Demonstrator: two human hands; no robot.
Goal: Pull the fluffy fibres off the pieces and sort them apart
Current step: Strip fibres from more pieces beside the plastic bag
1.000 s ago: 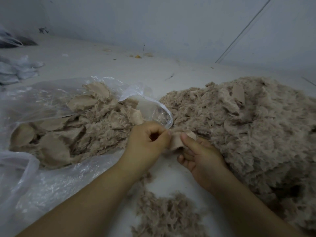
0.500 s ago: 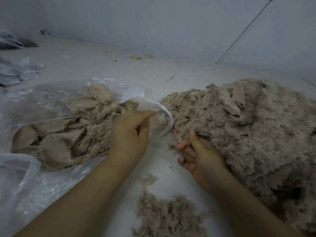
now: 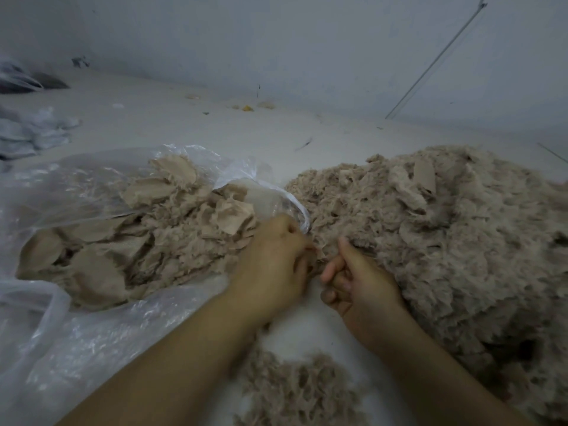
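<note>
Head view, single frame, dim light, some motion blur at the hands.

A large heap of fluffy beige pieces is seen on the right of the white surface, spreading from centre frame to the right edge. No single long axis can be given for it; it is a broad mound, with its near-left margin reaching toward the hands. A few flat backing scraps are seen lying on its top, near the far side.

A clear plastic bag is laid open on the left, its mouth turned toward the heap. Flat stripped pieces are piled inside it, mixed with fluff.

A small pile of loose fibres is seen at the bottom centre, between the two forearms, apart from both the heap and the bag.

The left hand is placed at the bag mouth, knuckles up, fingers curled inward toward the right hand. The right hand is set at the heap's near-left margin, thumb raised against the fluff, fingers curled. A small tuft of fibre is seen between the two hands, touching the fingertips of both. Which fingers actually pinch it cannot be told; the contact is blurred. Its orientation cannot be read either.
</note>
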